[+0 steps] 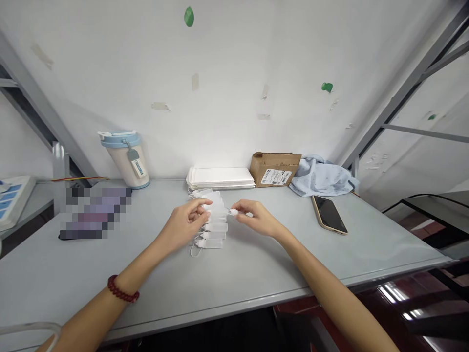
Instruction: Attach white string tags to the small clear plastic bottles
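A row of translucent white tubes with white caps and thin cord loops lies on the grey table in the middle. My left hand is closed over the upper part of this row, thumb and fingers pinching a translucent tube at its left end. From the other side, my right hand pinches a small white piece between thumb and forefinger, right beside that tube's right end. Whether the small piece is joined to the tube, I cannot tell. My hands partly hide the tubes further back.
Behind the row lies a stack of flat white packs, with a brown cardboard box next to it. A light blue cloth and a phone are at right. A tumbler and a blurred dark flat object are at left.
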Tool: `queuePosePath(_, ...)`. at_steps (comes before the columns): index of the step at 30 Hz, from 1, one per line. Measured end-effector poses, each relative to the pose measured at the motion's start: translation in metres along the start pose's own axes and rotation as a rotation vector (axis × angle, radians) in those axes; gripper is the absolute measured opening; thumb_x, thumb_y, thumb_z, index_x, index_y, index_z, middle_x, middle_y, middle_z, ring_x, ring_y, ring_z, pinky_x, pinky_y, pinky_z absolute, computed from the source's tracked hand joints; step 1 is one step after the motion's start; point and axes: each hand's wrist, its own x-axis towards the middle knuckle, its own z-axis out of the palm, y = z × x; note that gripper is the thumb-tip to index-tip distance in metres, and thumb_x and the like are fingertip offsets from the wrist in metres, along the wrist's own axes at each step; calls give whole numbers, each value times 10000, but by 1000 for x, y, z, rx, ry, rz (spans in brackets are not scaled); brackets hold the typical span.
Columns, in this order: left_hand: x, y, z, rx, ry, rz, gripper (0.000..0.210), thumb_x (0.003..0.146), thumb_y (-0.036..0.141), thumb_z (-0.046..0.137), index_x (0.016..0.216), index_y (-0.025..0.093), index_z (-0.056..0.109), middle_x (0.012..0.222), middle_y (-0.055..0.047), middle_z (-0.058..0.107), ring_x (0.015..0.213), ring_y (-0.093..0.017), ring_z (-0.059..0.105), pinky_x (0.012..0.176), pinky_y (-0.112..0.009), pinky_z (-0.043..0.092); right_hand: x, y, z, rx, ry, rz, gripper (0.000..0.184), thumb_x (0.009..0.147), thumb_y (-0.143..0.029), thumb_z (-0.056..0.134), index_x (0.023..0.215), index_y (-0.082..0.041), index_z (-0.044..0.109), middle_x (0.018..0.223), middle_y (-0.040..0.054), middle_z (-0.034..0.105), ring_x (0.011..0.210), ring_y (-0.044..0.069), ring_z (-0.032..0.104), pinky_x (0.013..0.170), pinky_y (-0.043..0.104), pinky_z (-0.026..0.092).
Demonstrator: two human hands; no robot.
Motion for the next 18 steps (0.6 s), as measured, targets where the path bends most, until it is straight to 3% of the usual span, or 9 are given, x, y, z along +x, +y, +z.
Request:
queuePosePath(10,-2,5,5,126,-63,8,313,796,398,493,941,183,669,731,-24,624,634,-156,524,578,-259,403,0,-3,6,296,-22,148,226,794,-240,431,827,-158,639,679,-7,546,599,98,446,598,236,365)
queuePosePath(15,-4,4,7,142,-71,3,342,790,426,506,975,182,658,628,6,556,561,-136,474,538,-245,382,0,-5,6,379,-36,153,233,782,-235,427,810,-143,639,630,-3,530,579,99,445,563,232,361)
queuePosePath(18,-5,4,9,136,-84,21,315,797,414,505,937,181,664,679,-5,588,590,-134,485,558,-247,387,0,-5,8,409,-50,155,209,776,-243,449,802,-142,630,610,-6,525,580,102,453,553,230,353)
